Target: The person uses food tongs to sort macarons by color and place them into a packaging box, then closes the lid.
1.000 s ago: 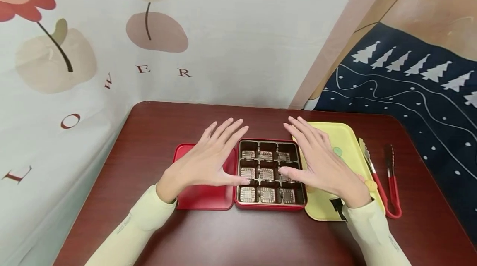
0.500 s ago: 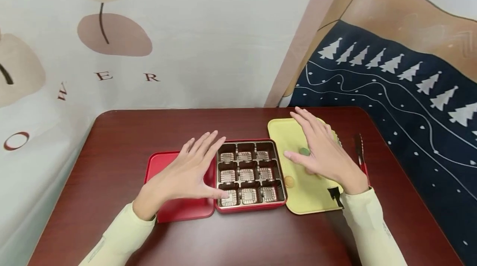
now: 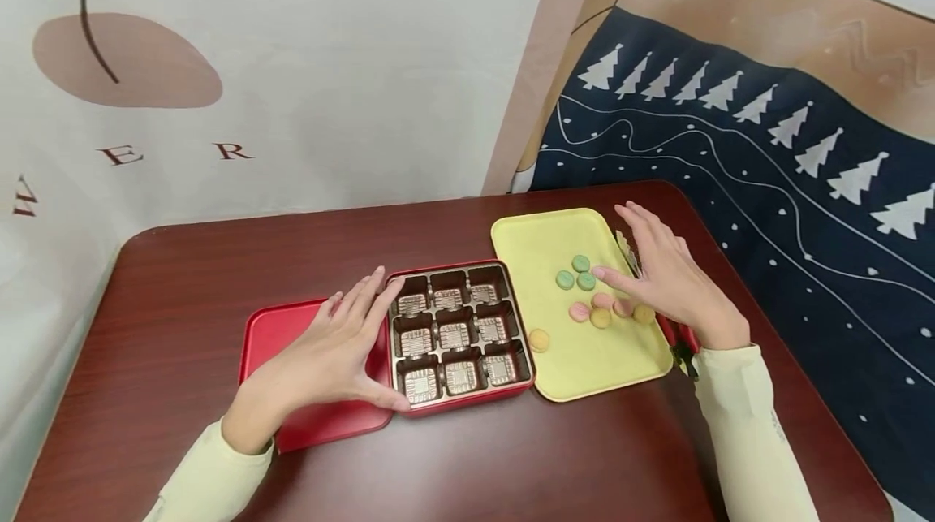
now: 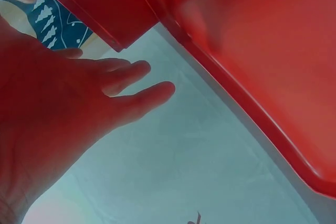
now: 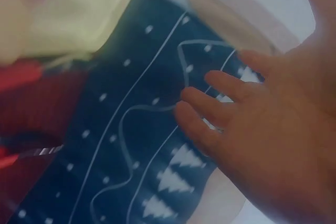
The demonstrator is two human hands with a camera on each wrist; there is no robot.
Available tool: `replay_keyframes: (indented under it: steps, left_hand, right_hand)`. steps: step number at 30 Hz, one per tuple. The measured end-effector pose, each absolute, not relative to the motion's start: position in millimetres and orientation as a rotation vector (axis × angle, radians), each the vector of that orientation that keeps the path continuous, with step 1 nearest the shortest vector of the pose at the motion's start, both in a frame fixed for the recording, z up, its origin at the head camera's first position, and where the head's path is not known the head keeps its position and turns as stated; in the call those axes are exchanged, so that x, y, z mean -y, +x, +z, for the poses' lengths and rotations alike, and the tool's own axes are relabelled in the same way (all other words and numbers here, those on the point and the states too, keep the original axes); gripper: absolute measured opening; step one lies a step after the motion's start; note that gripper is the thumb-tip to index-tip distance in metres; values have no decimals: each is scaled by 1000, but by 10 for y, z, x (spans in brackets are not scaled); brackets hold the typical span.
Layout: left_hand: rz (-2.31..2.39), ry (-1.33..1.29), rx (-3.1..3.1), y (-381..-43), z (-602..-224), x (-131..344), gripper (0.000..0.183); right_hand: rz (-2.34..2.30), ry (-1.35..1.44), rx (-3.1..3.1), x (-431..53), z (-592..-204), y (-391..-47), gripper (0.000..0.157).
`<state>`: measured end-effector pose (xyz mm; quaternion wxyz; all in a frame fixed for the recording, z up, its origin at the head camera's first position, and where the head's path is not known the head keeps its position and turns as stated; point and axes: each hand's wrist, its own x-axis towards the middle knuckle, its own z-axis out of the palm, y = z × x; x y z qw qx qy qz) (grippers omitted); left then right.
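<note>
My left hand (image 3: 321, 355) is held with fingers spread over the red lid (image 3: 257, 335), by the left edge of a red tin (image 3: 467, 406). Inside the tin sits a brown plastic insert (image 3: 454, 335) with several square compartments. The left wrist view shows the fingers straight, with nothing in them. Over the right edge of a yellow tray (image 3: 584, 376) is my right hand (image 3: 668, 282), fingers extended and holding nothing. Several small macaron-like rounds lie on the tray: green (image 3: 565, 280), pink (image 3: 579, 312) and yellow (image 3: 539, 340).
Tongs with red handles (image 3: 689, 337) lie right of the tray, partly hidden by the right hand and sleeve. Everything stands on a dark red-brown table (image 3: 467, 473). Printed cloths (image 3: 351, 84) hang behind it.
The view has turned to the right. My hands have spread apart: the right has moved off the tin and across the tray, uncovering the small rounds; the left has drawn toward the lid.
</note>
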<state>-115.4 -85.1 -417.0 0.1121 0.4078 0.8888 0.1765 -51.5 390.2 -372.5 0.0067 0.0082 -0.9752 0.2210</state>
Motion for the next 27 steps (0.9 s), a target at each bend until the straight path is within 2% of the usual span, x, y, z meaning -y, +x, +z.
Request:
replay_keyframes:
  steps: [15,27]
  left_hand:
    - [509,1224,-2592,-1144,-4179,874,155]
    - [537,1219,-2551,-1143,-4199,840,153]
  right_hand:
    - [779,-372,3267,-4466,-3863,-180,113]
    - [780,-442,3273,-4671,-4066,73,113]
